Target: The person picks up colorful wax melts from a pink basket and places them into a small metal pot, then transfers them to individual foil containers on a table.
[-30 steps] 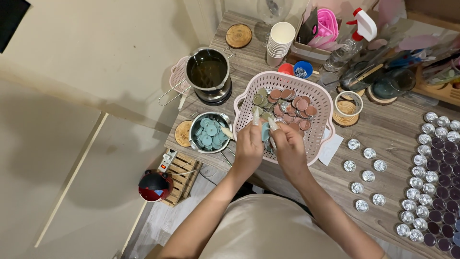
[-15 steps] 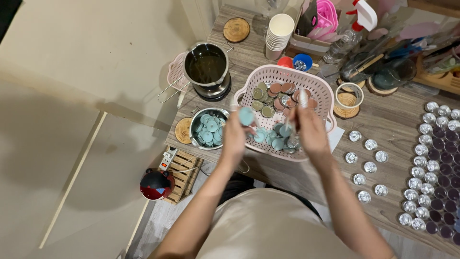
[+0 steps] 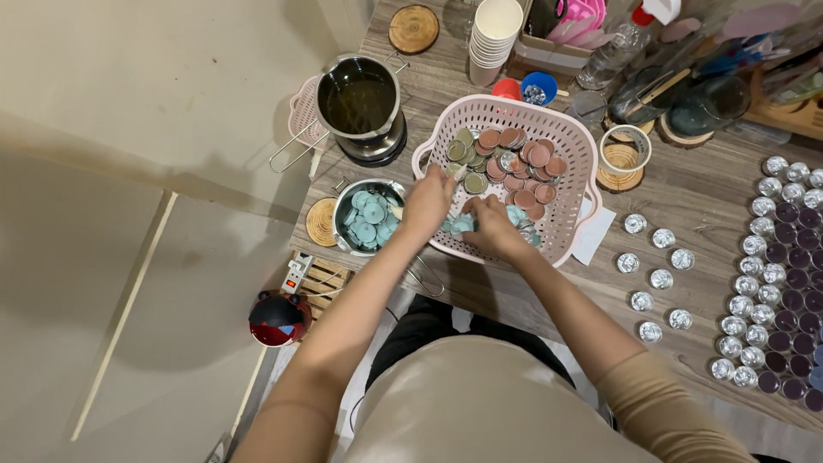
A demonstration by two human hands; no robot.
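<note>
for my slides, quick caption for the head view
Both hands, left hand and right hand, pick blue wax discs from a pink basket.

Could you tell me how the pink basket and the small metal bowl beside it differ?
The pink basket is slotted plastic, squarish and large; the metal bowl is solid, round and much smaller. The basket holds mixed discs, brown, green and blue; the bowl holds only blue ones. Both hands are at the basket: the left hand over its near rim, the right hand inside; neither touches the bowl. Both stand upright on the wooden table.
</note>
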